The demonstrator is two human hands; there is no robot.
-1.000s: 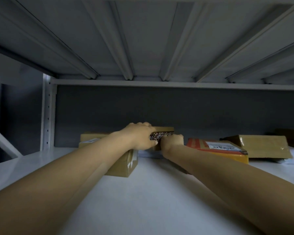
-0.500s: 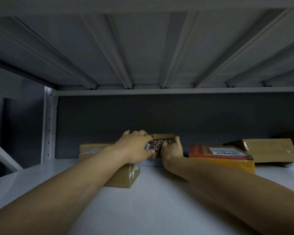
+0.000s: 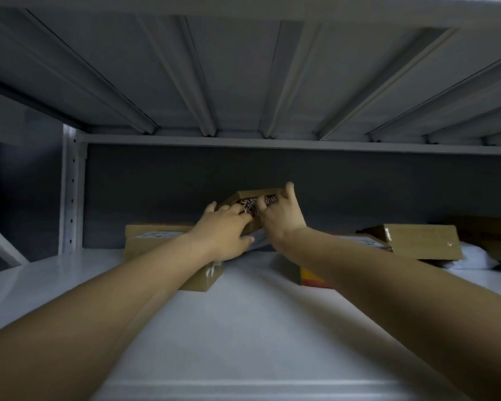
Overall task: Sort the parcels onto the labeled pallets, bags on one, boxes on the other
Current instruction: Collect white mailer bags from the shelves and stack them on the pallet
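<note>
Taped box point(image 3: 250, 195) is raised above the shelf point(image 3: 243, 337), tilted, near the back edge at mid-width, held btwn both hands. Left hand point(image 3: 224, 231) grips its left end w/ fingers curled over the front; right hand point(image 3: 282, 219) clamps the right end, fingers hooked up over the top corner. Brown box point(image 3: 154, 241) sits under the left wrist toward the back-left corner, orange box point(image 3: 314, 277) lies under the right forearm, and toward the back-right corner is a tan box point(image 3: 422, 241) w/ a white bag point(image 3: 472, 257) poking out beside it.
</note>
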